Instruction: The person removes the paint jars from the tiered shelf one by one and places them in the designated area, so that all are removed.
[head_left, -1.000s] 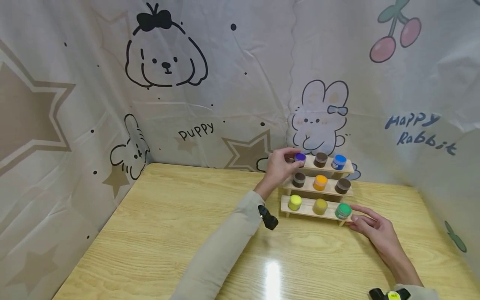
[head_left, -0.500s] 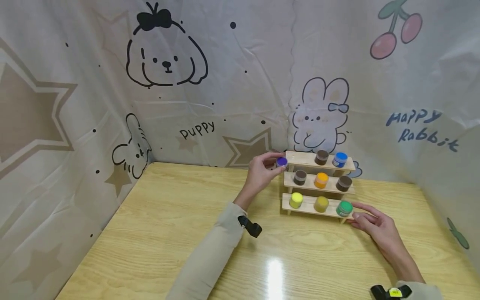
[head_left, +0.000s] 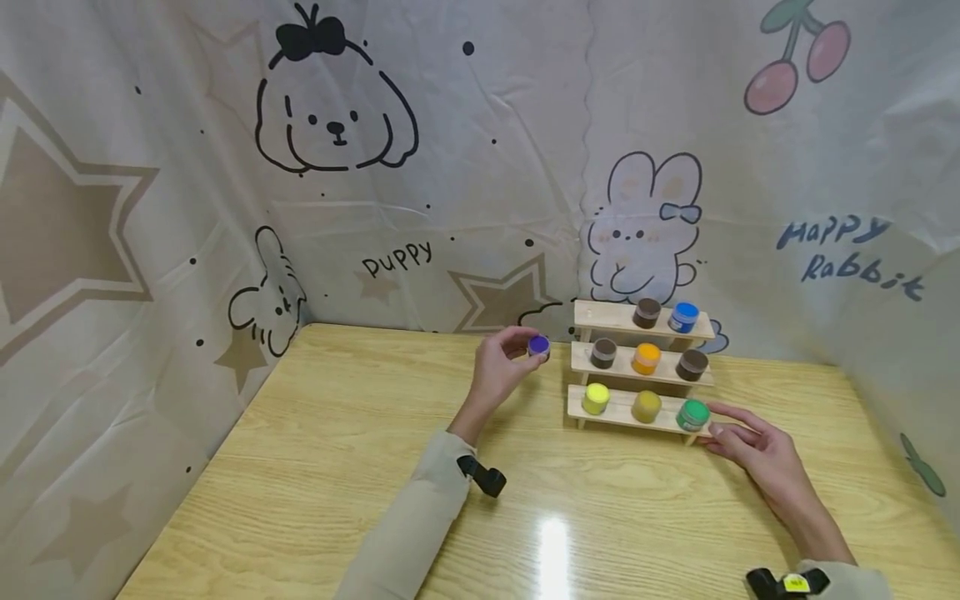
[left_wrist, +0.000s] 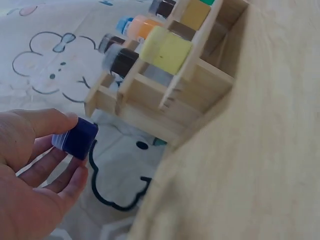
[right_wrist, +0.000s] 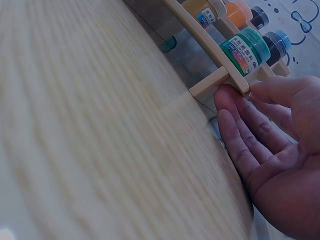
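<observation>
My left hand [head_left: 497, 371] pinches a small purple paint jar [head_left: 538, 347] between thumb and fingers, in the air left of the wooden tiered rack [head_left: 600, 312]. In the left wrist view this paint jar [left_wrist: 80, 137] looks dark blue, with the thumb over it and fingers beneath. At the rack's right front corner my right hand [head_left: 768, 458] grips the end of the lowest shelf. The right wrist view has the thumb on the shelf end [right_wrist: 240, 82] and fingertips below it, close by a green paint jar [right_wrist: 245, 50].
The top shelf bears a dark brown jar [head_left: 647, 313] and a blue jar [head_left: 684, 317]. An orange jar [head_left: 647, 358] stands between two dark jars on the middle shelf. Yellow [head_left: 596, 398] and ochre [head_left: 647, 407] jars share the bottom shelf. Behind the table [head_left: 337, 433] hangs a printed curtain [head_left: 487, 167].
My left hand has taken the purple paint jar off the left end of the top shelf and carried it left and toward me. The right hand keeps its grip on the rack.
</observation>
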